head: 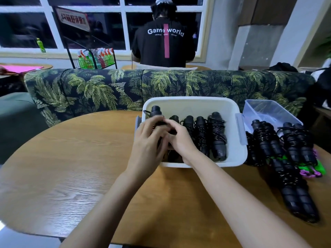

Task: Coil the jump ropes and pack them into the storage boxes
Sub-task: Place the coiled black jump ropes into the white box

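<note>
**A:** Which step are we working on here?

**B:** Packing, as we are judging it. We are holding a coiled rope (156,111) over the left end of the white box (189,101), next to the packed ropes (216,136) that are lying side by side in it.

**A:** And how is the grip sitting?

**B:** Both hands are grasping that rope. The left hand (148,140) is curling round it from the left, and the right hand (179,138) is pinching it from the right, fingers meeting over the middle. One handle end is sticking out beyond the fingers toward the far wall; the rest is hiding under our palms (so we cannot tell whether the coil is tied off).

**A:** What is the next move asking of us?

**B:** We are thinking the rope needs seating in the gap at the left wall, parallel to its neighbours, with the cord kept tight so that it is not springing loose on release.

**A:** And after that?

**B:** More coiled ropes, the spare ropes (265,138), are waiting on the worktop (71,158) to the right, touching the clear box (268,108), which is looking empty.
</note>
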